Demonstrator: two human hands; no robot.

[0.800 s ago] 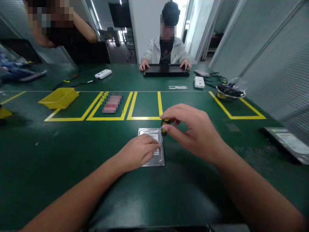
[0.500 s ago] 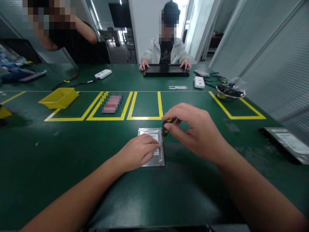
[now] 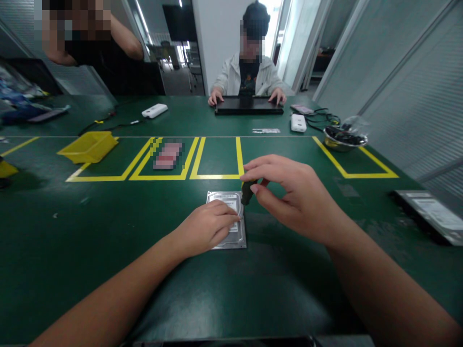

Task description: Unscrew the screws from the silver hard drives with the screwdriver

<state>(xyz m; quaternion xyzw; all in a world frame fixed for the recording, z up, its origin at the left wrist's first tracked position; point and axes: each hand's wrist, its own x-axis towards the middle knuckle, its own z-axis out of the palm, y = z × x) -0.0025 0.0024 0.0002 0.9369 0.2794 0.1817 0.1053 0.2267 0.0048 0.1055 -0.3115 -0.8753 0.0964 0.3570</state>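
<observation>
A silver hard drive (image 3: pixel 224 200) lies flat on the green table (image 3: pixel 108 231) in front of me. My left hand (image 3: pixel 206 229) presses down on its near half, fingers spread over the label. My right hand (image 3: pixel 289 195) pinches the black and yellow handle of a small screwdriver (image 3: pixel 247 191), held upright over the drive's far right corner. The tip is hidden behind my fingers.
Yellow tape marks boxes on the table; a yellow tray (image 3: pixel 88 146) sits at the left, a metal bowl (image 3: pixel 345 137) of dark parts at the right. A flat silver device (image 3: pixel 430 214) lies at the far right. A seated person types at a keyboard (image 3: pixel 249 111) across; another person stands at the upper left.
My right hand's fingers have shifted around the screwdriver handle, turning it in place. My left hand and the drive have stayed put.
</observation>
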